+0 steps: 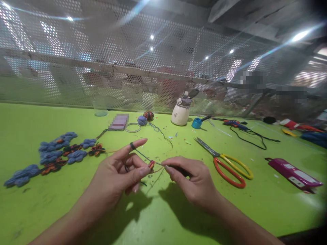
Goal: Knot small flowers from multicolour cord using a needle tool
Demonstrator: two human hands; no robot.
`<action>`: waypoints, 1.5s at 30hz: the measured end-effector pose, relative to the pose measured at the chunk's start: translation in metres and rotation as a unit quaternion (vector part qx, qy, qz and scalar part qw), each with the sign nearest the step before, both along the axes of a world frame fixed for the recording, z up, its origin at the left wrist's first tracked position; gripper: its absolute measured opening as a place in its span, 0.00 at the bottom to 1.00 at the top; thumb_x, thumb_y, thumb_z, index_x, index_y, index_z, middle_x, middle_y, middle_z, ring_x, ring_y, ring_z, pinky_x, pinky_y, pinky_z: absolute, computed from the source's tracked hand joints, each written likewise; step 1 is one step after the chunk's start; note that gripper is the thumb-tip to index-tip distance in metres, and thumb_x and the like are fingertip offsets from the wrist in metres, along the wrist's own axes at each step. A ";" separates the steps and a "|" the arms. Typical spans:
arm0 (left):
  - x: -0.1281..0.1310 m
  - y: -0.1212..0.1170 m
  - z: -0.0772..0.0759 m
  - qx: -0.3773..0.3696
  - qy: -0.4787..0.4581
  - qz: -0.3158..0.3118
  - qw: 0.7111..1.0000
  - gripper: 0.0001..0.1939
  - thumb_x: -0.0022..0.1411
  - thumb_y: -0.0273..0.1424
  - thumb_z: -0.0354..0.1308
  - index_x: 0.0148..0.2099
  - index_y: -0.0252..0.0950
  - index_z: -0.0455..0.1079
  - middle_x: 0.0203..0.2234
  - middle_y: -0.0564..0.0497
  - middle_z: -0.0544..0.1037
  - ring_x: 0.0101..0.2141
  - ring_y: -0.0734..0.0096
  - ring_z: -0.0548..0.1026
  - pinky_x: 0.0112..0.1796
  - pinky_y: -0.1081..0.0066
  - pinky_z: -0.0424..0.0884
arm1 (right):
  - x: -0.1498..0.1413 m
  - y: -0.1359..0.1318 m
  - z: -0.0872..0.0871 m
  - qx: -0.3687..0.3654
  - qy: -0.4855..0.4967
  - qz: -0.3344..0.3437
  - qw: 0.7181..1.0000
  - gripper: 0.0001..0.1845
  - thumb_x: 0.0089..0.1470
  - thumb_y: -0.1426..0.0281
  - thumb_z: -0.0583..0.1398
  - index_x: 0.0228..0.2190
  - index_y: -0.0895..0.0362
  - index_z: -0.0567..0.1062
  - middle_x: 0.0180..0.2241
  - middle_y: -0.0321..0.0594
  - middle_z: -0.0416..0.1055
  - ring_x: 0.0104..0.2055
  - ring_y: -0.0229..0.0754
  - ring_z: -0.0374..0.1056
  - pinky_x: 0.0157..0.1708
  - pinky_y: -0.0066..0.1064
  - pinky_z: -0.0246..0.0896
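Between finger and thumb, my left hand (122, 170) pinches a small piece of orange and dark crochet work (151, 165). Dark yarn (140, 152) loops round its raised index finger and runs down to that piece. My right hand (192, 177) is closed round a crochet hook (158, 164), whose thin metal tip reaches the piece; most of its dark handle is hidden in my palm. Loose yarn ends hang below the piece. Left of my hands lie blue crocheted flowers (76, 156) and orange-black ones (97, 149).
Large scissors (224, 163) with red and yellow handles lie to my right, beside a purple power strip (293, 173). Farther back stand a white bottle (181, 110), a blue pot (197, 123), a blue yarn ball (142, 120) and an orange-black one (148, 116). Perforated metal panelling (114, 68) borders the green table (84, 217).
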State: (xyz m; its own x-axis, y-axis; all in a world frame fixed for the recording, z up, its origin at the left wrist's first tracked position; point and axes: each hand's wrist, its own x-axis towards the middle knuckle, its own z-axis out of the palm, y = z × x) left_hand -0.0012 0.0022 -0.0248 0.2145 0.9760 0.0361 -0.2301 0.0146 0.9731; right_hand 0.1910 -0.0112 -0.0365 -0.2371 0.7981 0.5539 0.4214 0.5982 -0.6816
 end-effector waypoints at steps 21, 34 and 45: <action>-0.001 0.000 0.001 -0.009 -0.018 0.024 1.000 0.25 0.47 0.29 0.69 0.49 0.40 0.72 0.22 0.57 0.73 0.14 0.86 0.62 0.15 0.83 0.54 | 0.007 0.001 0.006 -0.040 -0.008 0.028 0.999 0.08 0.56 0.72 0.59 0.35 0.57 0.79 0.27 0.40 0.77 0.26 0.38 0.70 0.26 0.29 0.63; -0.002 0.008 -0.009 -0.048 -0.026 -0.053 0.997 0.19 0.48 0.31 0.69 0.45 0.41 0.76 0.24 0.56 0.72 0.14 0.87 0.62 0.14 0.81 0.50 | -0.004 0.001 -0.006 -0.369 0.269 0.132 0.880 0.11 0.52 0.63 0.63 0.31 0.59 0.74 0.16 0.30 0.62 0.15 0.29 0.49 0.14 0.23 0.39; 0.002 0.006 -0.013 -0.018 0.050 -0.051 0.997 0.22 0.50 0.31 0.67 0.50 0.39 0.73 0.24 0.56 0.72 0.16 0.83 0.62 0.16 0.79 0.55 | -0.014 -0.006 -0.001 -0.258 0.173 0.071 0.948 0.10 0.57 0.66 0.58 0.41 0.56 0.73 0.20 0.29 0.59 0.20 0.33 0.53 0.20 0.25 0.48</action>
State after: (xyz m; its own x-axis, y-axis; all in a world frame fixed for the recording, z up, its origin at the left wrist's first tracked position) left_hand 0.0006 0.0077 -0.0378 0.3139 0.9491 -0.0247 -0.1275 0.0679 0.9895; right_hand 0.1772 -0.0173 -0.0378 -0.2379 0.9576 0.1625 0.0593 0.1813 -0.9816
